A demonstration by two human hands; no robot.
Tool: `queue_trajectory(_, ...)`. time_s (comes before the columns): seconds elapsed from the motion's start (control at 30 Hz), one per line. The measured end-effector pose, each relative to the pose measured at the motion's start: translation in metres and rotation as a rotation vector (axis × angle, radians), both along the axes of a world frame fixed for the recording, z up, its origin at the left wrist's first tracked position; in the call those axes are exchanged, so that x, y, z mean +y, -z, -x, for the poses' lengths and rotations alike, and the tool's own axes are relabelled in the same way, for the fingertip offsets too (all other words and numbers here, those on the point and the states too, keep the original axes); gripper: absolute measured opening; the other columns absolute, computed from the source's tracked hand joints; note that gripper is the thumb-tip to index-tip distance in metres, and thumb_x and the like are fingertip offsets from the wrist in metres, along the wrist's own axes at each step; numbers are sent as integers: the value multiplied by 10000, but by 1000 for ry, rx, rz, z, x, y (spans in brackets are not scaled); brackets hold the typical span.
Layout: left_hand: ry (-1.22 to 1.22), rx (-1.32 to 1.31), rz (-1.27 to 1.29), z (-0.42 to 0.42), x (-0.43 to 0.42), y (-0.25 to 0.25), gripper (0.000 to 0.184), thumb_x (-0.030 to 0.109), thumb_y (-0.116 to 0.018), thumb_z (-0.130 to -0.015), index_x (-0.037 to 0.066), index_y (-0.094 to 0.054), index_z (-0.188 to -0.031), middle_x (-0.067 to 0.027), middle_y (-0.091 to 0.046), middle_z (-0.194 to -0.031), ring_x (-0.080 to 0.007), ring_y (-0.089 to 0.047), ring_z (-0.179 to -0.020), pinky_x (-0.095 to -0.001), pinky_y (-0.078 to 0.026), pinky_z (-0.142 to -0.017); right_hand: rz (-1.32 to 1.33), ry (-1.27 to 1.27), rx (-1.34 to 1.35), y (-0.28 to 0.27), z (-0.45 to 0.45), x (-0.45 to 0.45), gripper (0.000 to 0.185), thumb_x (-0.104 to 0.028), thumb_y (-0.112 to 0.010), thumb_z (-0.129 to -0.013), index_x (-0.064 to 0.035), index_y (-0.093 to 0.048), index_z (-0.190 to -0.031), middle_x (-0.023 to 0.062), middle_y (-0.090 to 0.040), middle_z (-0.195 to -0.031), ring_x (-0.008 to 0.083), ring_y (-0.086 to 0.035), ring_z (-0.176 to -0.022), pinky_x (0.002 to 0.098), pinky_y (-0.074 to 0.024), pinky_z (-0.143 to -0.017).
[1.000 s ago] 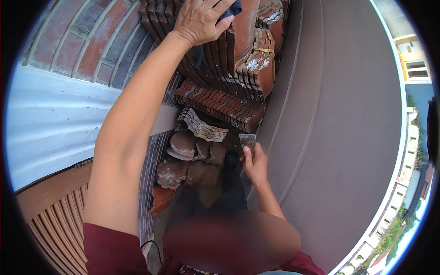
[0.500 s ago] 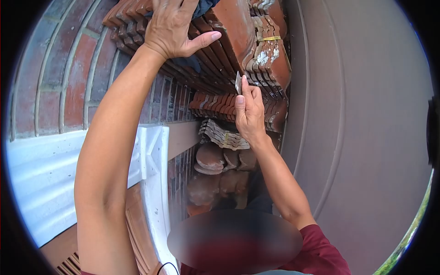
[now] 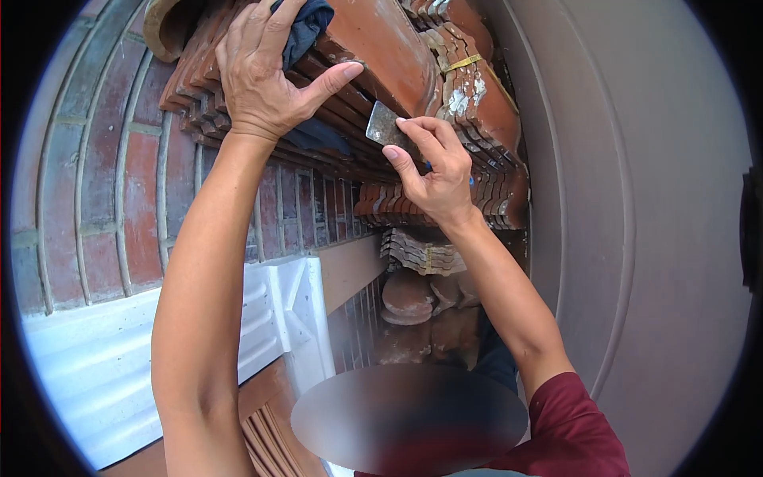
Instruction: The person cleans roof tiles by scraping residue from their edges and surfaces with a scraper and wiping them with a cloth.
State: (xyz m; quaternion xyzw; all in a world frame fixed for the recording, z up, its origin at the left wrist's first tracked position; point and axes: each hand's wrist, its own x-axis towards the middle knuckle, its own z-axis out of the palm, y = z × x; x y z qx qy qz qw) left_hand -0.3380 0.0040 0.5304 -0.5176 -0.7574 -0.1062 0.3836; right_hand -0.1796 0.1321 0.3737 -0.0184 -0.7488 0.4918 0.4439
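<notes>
I've got the right hand [image 3: 439, 173] pinching a flat metal plate [image 3: 385, 124] between thumb and fingers, in front of the tile stack [image 3: 380, 48]. Plate's long axis runs lower right to upper left, free edge facing left. Can't tell if it touches tile. Left hand [image 3: 262, 86] is spread over the stack beside dark cloth [image 3: 308, 30]. Yellow band [image 3: 463, 63] has dark marks, unreadable to me.

You have two bare hands, the left hand [image 3: 262, 87] at eleven o'clock and right hand [image 3: 441, 173] at one; one metal scraper [image 3: 382, 125] at twelve; one bright-yellow strap [image 3: 463, 63] at one.
</notes>
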Motion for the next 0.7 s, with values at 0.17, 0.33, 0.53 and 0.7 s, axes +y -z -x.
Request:
queue_trajectory(0.17, 99, 9, -31, 4, 5, 3, 784, 487, -846, -787, 150, -570, -1439, -85, -602, -1402, -304, -550, -1235, -423, -410, -1069, 17, 12, 7, -1, 6, 0, 324, -183, -844, -828, 9, -750, -1071, 128, -641, -936, 231, -634, -784, 339, -544, -702)
queue_trajectory(0.33, 56, -8, 11, 9, 1, 5, 893, 561, -845, -755, 143, -531, -1479, -97, -574, -1458, -313, -523, -1258, -431, -394, -1084, 2, -11, 11, -11, 7, 7, 277, -198, -839, -827, -6, -766, -1013, 103, -636, -894, 225, -602, -774, 340, -524, -669)
queue_trajectory(0.53, 23, -33, 22, 6, 2, 4, 887, 542, -856, -746, 117, -551, -1462, -116, -569, -1468, -321, -529, -1243, -423, -399, -1072, -34, -50, -8, -19, 11, 19, 214, -201, -824, -829, -31, -779, -951, 75, -636, -848, 229, -578, -767, 348, -515, -667)
queue_trajectory(0.7, 46, -19, -15, 16, 5, 4, 907, 655, -851, -679, 162, -614, -1402, -89, -616, -1410, -296, -547, -1163, -414, -417, -1014, -25, -78, -25, -21, 15, 24, 201, -205, -809, -840, -34, -780, -942, 69, -631, -830, 233, -586, -784, 357, -523, -681)
